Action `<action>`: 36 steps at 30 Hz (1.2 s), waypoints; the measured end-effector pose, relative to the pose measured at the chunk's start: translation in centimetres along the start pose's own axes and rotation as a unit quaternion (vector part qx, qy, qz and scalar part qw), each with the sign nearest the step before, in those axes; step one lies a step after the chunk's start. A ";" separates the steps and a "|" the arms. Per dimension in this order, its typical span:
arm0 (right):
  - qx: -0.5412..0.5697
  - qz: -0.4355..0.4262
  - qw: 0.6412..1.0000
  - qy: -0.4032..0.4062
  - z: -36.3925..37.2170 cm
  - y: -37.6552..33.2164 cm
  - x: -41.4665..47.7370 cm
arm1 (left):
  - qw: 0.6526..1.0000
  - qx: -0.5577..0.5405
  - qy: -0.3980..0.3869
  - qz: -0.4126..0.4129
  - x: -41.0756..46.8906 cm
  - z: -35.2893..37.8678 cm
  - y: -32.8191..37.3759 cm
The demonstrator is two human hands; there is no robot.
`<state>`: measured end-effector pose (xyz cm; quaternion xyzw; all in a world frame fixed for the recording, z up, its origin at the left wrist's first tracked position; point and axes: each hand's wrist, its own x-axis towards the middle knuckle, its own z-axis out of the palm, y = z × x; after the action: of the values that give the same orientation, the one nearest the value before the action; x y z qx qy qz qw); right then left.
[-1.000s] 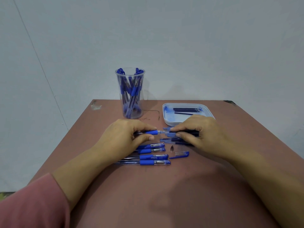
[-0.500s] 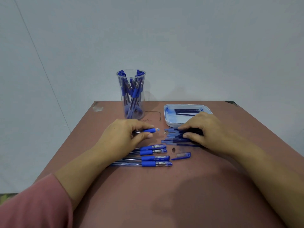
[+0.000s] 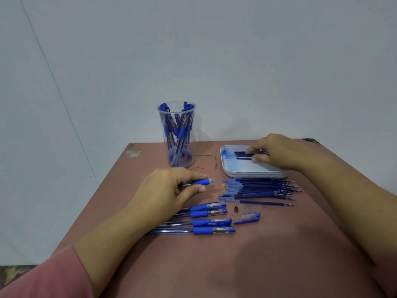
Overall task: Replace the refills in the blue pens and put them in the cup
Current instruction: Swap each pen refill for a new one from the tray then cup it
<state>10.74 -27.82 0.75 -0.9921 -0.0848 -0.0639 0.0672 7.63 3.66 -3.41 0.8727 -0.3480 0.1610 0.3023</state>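
Note:
My left hand (image 3: 169,188) grips an open blue pen barrel (image 3: 203,181), its blue grip end pointing right, just above the table. My right hand (image 3: 272,151) reaches into the white tray (image 3: 240,172); its fingertips touch the dark blue refills (image 3: 241,155) lying there, and I cannot tell whether it pinches one. A pile of several refills (image 3: 257,188) lies in front of the tray. Several capped blue pens (image 3: 211,218) lie in a row near me. A loose metal tip (image 3: 235,210) and a blue cap (image 3: 249,217) lie beside them. The clear cup (image 3: 176,134) holds several pens.
The brown table (image 3: 214,265) ends at a pale wall behind the cup and tray. One single refill (image 3: 266,203) lies apart, just in front of the pile. A chipped spot marks the table's far left corner (image 3: 133,152).
My right hand left the refill pile and moved back into the tray. My left hand has kept hold of the barrel, almost in place.

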 end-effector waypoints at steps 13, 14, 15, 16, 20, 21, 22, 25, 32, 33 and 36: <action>0.021 0.030 0.999 -0.007 1.2 0.4 0.9 | 1.000 0.006 0.003 0.010 0.1 -0.2 0.2; 0.021 0.031 0.999 -0.011 1.2 0.4 1.0 | 1.000 0.006 0.003 0.009 0.1 -0.2 0.2; 0.024 0.035 0.999 -0.014 1.2 0.3 1.0 | 1.000 0.005 0.003 0.008 0.1 -0.2 0.2; 0.028 0.041 0.999 -0.018 1.1 0.3 1.0 | 1.000 0.005 0.004 0.007 0.1 -0.2 0.1; 0.045 0.038 0.998 0.017 0.3 -0.4 0.8 | 1.000 0.007 0.012 0.012 0.1 -0.1 -0.1; 0.060 0.029 0.997 0.034 -0.1 -0.7 0.5 | 1.000 0.007 0.013 0.014 0.1 0.0 -0.2; 0.076 0.018 0.996 0.046 -0.5 -1.2 0.1 | 1.000 0.006 0.013 0.016 0.1 0.0 -0.2; 0.098 -0.030 0.991 0.084 -1.5 -2.8 -2.2 | 1.000 0.001 0.015 0.017 0.2 -0.1 -0.3; 0.122 -0.143 0.962 0.197 -1.4 -5.0 -8.9 | 1.000 -0.008 0.020 0.007 0.1 -0.2 0.0; 0.138 -0.153 0.958 0.201 -0.8 -4.9 -9.2 | 1.000 -0.012 0.021 0.004 0.1 -0.2 0.0; 0.217 -0.152 0.945 0.190 0.3 -4.7 -8.9 | 0.999 -0.028 0.023 -0.003 0.0 -0.2 0.2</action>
<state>1.28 -24.64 -0.22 -0.8983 -0.2320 -0.2402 0.2857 7.52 3.65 -3.19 0.8610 -0.3430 0.1699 0.3349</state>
